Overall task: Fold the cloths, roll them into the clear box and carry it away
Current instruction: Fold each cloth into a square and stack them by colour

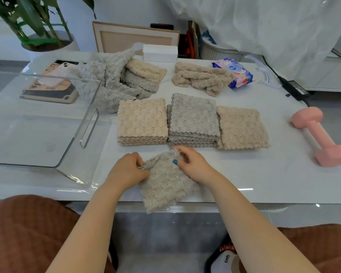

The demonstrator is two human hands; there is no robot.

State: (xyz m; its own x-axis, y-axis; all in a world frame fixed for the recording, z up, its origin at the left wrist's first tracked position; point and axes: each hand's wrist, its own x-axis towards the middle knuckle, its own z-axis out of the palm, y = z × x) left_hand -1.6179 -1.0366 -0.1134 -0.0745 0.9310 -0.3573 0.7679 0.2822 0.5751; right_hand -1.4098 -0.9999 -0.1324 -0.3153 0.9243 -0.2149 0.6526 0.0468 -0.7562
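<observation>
One grey cloth [165, 184] was being folded.
Its far edge was pinched by left grip [129, 168] and right grip [191, 164]; judged soft, light, limp: take by corners.

The near cloth [165, 184] is showing pale grey in a bumpy, scalloped weave. Beyond it, the left stack [143, 119] is showing beige, the middle stack [194, 117] grey and the right stack [242, 127] beige. A dumbbell [321, 134] at right is glowing pink against the white table [264, 174]. One thumbnail [175, 162] is wearing teal-blue polish.
</observation>
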